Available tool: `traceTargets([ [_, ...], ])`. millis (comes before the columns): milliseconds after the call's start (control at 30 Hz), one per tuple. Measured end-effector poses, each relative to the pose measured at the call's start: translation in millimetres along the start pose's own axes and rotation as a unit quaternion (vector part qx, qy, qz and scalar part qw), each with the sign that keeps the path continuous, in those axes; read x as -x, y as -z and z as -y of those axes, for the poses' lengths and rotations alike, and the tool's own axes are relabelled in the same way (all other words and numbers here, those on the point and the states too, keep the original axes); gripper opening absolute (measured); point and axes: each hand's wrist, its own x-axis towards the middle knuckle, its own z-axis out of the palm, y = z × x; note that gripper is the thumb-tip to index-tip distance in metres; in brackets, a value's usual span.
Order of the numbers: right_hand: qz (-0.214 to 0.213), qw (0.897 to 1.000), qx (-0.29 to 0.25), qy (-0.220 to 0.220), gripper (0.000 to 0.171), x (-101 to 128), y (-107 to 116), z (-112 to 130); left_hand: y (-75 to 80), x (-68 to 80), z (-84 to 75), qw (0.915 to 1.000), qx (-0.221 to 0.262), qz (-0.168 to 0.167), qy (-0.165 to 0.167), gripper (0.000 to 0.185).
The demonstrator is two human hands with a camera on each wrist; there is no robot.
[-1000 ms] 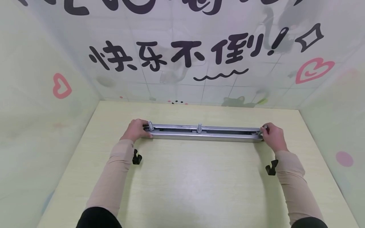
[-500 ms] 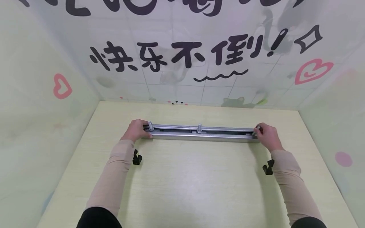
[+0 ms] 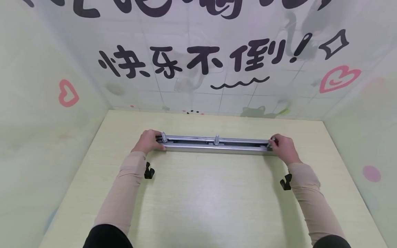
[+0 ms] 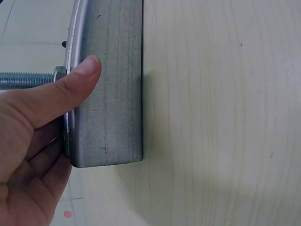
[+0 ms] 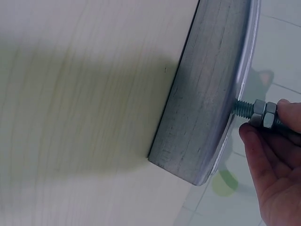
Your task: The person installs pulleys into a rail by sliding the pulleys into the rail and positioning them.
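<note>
Metal channel [image 3: 214,147] lies crosswise on the pale wooden table [image 3: 204,203], toward the far side, with three bolts standing up from its slot: one at the left end [image 3: 163,137], one in the middle [image 3: 216,138] and one at the right [image 3: 272,139]. The left hand [image 3: 148,141] grips the channel's left end; the left wrist view shows its thumb [image 4: 70,87] pressed flat on the side wall and the other fingers curled behind, so it is steadying the piece. The right hand [image 3: 283,148] pinches the right bolt [image 5: 256,113], fingertips closed round its threaded shank just past the two nuts. Over the last second that hand and its bolt have slid leftward along the slot, from the very end of the channel to a spot slightly inboard, while the left hand and the other two bolts have stayed put. By my reading, the bolt runs freely in the slot and is being shifted toward the middle one.
</note>
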Motion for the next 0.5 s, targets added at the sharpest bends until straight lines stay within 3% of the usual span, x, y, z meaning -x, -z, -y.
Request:
traceTargets([
  [267, -0.003, 1.000, -0.013, -0.022, 0.012, -1, -6, 2, -1.9, -3.3, -1.2, 1.0000, 0.001, 0.005, -0.006, 0.065],
  [500, -0.024, 0.999, -0.027, -0.031, 0.012, -7, -20, -1, -7.1, -8.5, 8.6, 0.9992, -0.003, 0.002, -0.041, 0.061],
])
